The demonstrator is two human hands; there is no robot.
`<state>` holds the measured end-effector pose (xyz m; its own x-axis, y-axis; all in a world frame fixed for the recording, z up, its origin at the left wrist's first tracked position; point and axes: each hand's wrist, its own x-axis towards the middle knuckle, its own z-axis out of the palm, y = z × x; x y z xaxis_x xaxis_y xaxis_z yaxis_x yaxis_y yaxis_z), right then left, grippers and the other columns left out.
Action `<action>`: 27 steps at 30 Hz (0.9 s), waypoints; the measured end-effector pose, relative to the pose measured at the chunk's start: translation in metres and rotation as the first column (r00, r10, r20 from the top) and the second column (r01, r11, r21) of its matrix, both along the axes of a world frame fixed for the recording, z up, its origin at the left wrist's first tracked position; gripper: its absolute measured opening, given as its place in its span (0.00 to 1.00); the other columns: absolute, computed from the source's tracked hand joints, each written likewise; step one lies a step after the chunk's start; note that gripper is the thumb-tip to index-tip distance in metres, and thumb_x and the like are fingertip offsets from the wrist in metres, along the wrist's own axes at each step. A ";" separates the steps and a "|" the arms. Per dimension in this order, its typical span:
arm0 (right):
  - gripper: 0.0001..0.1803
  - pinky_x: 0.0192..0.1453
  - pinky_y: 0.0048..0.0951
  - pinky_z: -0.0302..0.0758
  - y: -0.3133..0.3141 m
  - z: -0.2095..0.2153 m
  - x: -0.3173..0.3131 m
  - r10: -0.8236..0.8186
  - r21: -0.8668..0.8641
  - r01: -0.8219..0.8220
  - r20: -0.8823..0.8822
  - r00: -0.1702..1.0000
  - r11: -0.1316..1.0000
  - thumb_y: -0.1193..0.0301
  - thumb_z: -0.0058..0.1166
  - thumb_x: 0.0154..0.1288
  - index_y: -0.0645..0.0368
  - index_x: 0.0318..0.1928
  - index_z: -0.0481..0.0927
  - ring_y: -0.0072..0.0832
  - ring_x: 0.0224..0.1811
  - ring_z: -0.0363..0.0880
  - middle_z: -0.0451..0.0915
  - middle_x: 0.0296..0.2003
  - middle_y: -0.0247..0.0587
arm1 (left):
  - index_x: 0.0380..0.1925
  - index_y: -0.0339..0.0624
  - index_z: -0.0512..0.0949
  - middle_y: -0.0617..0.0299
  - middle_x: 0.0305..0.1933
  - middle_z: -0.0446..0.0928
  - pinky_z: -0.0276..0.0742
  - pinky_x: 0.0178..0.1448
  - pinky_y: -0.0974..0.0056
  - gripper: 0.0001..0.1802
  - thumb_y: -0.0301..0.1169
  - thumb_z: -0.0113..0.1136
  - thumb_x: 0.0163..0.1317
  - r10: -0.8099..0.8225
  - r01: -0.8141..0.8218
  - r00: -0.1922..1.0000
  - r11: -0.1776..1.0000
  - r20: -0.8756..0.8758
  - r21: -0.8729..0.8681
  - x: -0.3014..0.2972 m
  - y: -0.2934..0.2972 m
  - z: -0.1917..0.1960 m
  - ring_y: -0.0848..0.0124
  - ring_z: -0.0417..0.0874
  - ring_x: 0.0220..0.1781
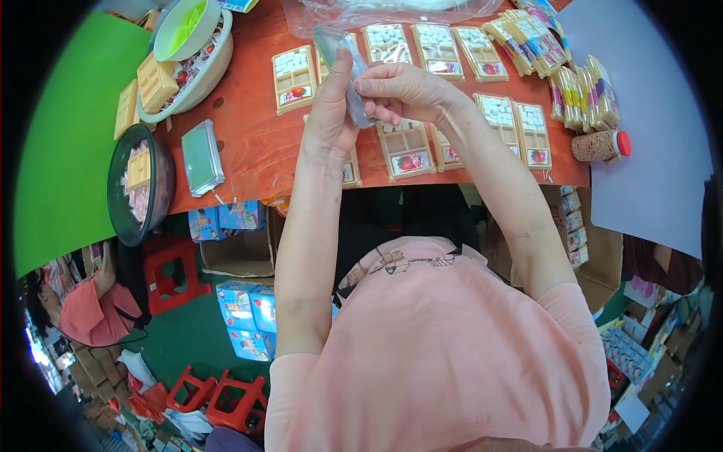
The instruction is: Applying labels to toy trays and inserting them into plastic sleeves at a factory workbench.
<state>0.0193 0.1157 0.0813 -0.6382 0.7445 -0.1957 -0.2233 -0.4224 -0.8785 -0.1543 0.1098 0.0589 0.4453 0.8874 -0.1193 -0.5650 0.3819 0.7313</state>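
My left hand (pixel 330 113) grips a bundle of thin clear plastic covers (pixel 359 113), held up on edge over the table. My right hand (pixel 410 92) pinches the same bundle along its right side, fingertips closed on it. Beneath and around both hands lie several cream compartment trays (pixel 407 143), holding white pieces and small packets with a strawberry picture. Some trays are partly hidden behind my hands and forearms. To the left, another stack of clear covers (pixel 202 160) rests flat on the red tabletop (pixel 248 143).
At the far left stand a white basin (pixel 215 84) of wrapped packets, a pale bowl (pixel 203 34) with green strips, and a black bowl (pixel 167 181). Packed trays (pixel 531 41) pile up at the far right, near a red-lidded jar (pixel 599 147). Another person (pixel 94 309) is at the left.
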 end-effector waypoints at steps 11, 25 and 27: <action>0.12 0.26 0.19 0.69 -0.013 0.014 -0.047 -0.388 0.490 0.139 0.453 0.802 0.860 0.64 0.57 0.62 0.61 0.38 0.83 0.17 0.22 0.74 0.80 0.25 0.33 | 0.52 0.32 0.72 0.58 0.40 0.79 0.84 0.30 0.68 0.38 0.55 0.72 0.59 0.320 -0.318 0.935 0.947 -0.153 0.036 -0.021 0.001 0.000 0.73 0.84 0.33; 0.10 0.15 0.21 0.57 0.050 -0.033 -0.027 -0.462 0.072 0.479 0.421 0.780 0.875 0.70 0.53 0.65 0.62 0.28 0.76 0.16 0.18 0.69 0.77 0.24 0.38 | 0.62 0.32 0.67 0.52 0.52 0.71 0.85 0.41 0.56 0.48 0.58 0.74 0.54 0.425 -0.462 0.854 0.885 -0.298 -0.062 -0.053 0.025 0.006 0.63 0.80 0.50; 0.10 0.15 0.21 0.58 0.051 -0.035 -0.028 -0.470 0.056 0.498 0.436 0.767 0.865 0.70 0.52 0.65 0.62 0.27 0.76 0.16 0.18 0.70 0.77 0.24 0.38 | 0.60 0.30 0.67 0.53 0.48 0.72 0.84 0.41 0.58 0.47 0.57 0.74 0.55 0.427 -0.471 0.829 0.881 -0.361 -0.039 -0.053 0.023 0.007 0.65 0.80 0.47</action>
<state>-0.0089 0.1671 0.0463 -0.0397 0.9101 -0.4124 -0.0276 -0.4136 -0.9100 -0.2075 0.1332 0.0663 -0.0849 0.9482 -0.3062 -0.4277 0.2429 0.8707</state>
